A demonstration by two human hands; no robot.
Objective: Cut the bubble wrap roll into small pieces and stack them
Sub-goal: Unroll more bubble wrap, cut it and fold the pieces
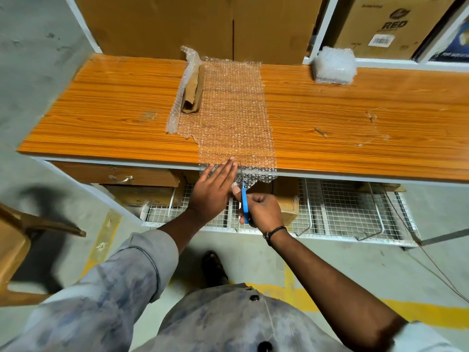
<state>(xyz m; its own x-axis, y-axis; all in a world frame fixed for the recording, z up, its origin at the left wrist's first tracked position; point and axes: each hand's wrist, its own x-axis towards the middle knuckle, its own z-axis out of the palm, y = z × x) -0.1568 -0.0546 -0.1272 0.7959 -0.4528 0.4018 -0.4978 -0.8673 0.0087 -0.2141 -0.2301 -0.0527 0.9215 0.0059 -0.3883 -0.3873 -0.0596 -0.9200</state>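
Storeroom or packing area. Big cardboard boxes [193, 24] fill white metal shelving [318, 29] behind the wood-grain surface [101, 110]; one box [390, 24] has a barcode label. Bubble wrap stack [334, 66] sits on the surface. Wire-mesh rack [342, 207] below holds taped parcels [289, 199]. Bare concrete floor [368, 262], yellow painted lines [418, 313] across it.

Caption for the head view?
Left hand presses bubble wrap at table edge; right hand cuts it with blue-handled cutter.

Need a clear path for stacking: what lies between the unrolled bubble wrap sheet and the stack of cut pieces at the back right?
Only bare tabletop lies between the sheet and the stack, per the head view.
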